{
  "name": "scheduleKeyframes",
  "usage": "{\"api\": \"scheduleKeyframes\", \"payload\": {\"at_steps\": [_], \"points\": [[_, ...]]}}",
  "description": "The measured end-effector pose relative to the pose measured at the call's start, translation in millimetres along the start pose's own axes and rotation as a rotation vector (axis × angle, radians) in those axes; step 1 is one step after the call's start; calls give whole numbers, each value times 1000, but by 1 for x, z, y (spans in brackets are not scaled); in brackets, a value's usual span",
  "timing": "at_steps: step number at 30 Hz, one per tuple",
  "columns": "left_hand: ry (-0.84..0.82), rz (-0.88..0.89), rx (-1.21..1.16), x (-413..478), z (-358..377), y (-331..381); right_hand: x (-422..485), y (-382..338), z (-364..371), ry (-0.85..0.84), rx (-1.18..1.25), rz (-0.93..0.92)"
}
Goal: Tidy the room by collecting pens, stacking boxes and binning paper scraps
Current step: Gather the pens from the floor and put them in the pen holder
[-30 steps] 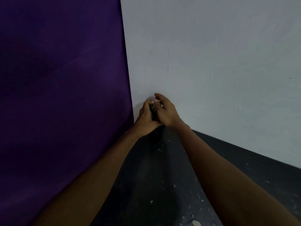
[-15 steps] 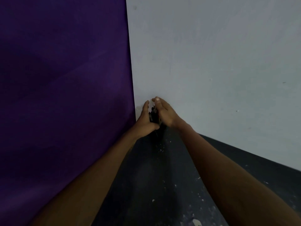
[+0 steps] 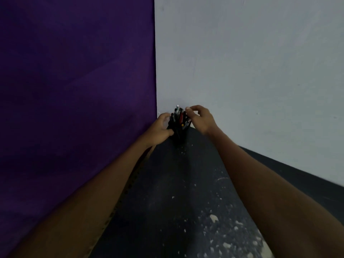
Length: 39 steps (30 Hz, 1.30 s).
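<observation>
A black pen holder (image 3: pixel 179 135) stands on the dark floor in the corner where the two walls meet. Several pens (image 3: pixel 179 115) stick up out of it, dark ones plus a red one and a white-tipped one. My left hand (image 3: pixel 159 127) grips the holder from the left, thumb across its front. My right hand (image 3: pixel 202 118) hovers at the right of the pens, its fingers arched and its fingertips touching the pen tops.
A purple wall (image 3: pixel 74 90) closes off the left and a white wall (image 3: pixel 251 71) the right. The dark floor (image 3: pixel 176 202) is speckled with small white scraps (image 3: pixel 214 218), denser toward the lower right.
Both hands were clasped tightly round the pens. They have since spread apart, the right hand lifting off to the right, so the pens and holder now show between them.
</observation>
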<state>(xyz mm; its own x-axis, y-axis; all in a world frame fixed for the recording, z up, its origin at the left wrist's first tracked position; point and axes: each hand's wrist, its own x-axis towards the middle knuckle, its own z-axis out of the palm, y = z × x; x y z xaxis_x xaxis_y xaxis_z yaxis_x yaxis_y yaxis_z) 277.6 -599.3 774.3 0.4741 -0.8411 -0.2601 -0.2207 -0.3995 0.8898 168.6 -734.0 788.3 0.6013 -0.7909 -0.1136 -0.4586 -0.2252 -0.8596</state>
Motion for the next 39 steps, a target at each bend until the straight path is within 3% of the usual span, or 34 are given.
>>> {"api": "scheduleKeyframes", "payload": {"at_steps": [8, 13, 22, 39], "points": [[137, 6, -1, -74, 11, 4, -79, -11, -5, -26, 49, -55], [211, -26, -30, -142, 33, -3, -144, 3, -5, -134, 81, -79], [211, -88, -63, -261, 74, -31, -246, 30, 16, -264, 69, -31], [276, -157, -95, -419, 58, -135, -421, 37, 106, -403, 103, 59]]}}
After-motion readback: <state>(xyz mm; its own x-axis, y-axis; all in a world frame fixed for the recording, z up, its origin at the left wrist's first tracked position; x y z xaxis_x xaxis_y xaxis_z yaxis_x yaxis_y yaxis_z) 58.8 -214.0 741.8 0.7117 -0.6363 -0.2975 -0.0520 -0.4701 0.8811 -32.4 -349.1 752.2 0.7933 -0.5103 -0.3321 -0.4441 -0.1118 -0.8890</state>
